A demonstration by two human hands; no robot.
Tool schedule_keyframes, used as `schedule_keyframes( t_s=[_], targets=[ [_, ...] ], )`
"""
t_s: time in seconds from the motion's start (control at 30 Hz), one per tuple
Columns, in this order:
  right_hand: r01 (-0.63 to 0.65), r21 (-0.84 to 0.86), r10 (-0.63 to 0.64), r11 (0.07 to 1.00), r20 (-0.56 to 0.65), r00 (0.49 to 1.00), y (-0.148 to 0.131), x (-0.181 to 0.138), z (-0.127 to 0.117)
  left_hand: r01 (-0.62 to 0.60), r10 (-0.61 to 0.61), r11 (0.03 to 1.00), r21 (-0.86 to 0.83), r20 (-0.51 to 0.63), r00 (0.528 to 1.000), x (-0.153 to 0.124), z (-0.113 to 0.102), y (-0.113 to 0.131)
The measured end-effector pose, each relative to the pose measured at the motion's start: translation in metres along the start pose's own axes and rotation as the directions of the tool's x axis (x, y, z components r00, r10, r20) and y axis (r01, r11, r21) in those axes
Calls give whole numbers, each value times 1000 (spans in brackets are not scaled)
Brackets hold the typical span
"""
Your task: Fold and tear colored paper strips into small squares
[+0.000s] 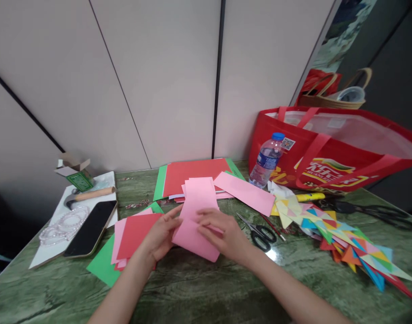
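Note:
A pink sheet of paper [198, 240] is between my hands, bent across its middle, its lower part tilted towards me. My left hand [162, 231] grips its left edge, thumb and fingers closed on it. My right hand [222, 229] lies over its right side with the fingers curled onto the paper; part of the edge is hidden under them. Another pink strip [244, 192] lies behind to the right. Left of my left hand is a pile of red squares [135, 234] and pink ones on a green sheet [103, 263]. Black-handled scissors [260, 235] rest right of my right hand.
Stacked coloured sheets [195, 168] lie by the wall. A water bottle [266, 162] stands before a red bag [344, 144]. Folded colourful paper pieces [344, 238] and larger scissors [378, 211] are at right. A phone [91, 229], hammer [94, 193] and small box [79, 177] are at left.

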State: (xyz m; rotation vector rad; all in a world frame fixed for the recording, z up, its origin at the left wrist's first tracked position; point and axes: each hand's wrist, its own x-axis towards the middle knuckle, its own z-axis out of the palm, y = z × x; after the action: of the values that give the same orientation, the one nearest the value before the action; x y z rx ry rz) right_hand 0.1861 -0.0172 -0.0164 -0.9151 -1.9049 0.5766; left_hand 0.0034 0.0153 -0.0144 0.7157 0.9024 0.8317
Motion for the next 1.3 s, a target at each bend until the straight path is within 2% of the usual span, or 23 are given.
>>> schedule_keyframes(
  t_s=[0.1, 0.3, 0.47, 0.63, 0.87, 0.97, 1.1, 1.3],
  targets=[
    [-15, -147, -6, 989, -144, 990, 14, 3, -5, -25, 23, 999, 45, 27, 999, -6, 6, 0],
    [-172, -167, 151, 971, -131, 980, 26, 0, -8, -53, 54, 985, 164, 1, 999, -11, 14, -1],
    [-184, -113, 163, 976, -178, 970, 25, -1, -7, -155, 142, 957, 246, 68, 987, -10, 15, -2],
    [-114, -64, 109, 991, -75, 991, 25, -1, -5, -243, 286, 880, 408, -47, 957, -10, 16, -4],
    [-164, 49, 164, 985, -4, 986, 25, -1, -5, -244, 325, 855, 458, -107, 939, -12, 19, -5],
    [-189, 108, 188, 976, 23, 982, 25, 0, -10, -259, 339, 842, 473, -90, 937, -13, 20, -4],
    [-238, 198, 229, 951, 67, 971, 26, 1, -15, -244, 293, 859, 451, -40, 955, -14, 20, -3],
    [-283, 240, 278, 929, 57, 959, 27, 2, -18, -239, 255, 876, 418, 18, 967, -15, 18, -4]
  ],
)
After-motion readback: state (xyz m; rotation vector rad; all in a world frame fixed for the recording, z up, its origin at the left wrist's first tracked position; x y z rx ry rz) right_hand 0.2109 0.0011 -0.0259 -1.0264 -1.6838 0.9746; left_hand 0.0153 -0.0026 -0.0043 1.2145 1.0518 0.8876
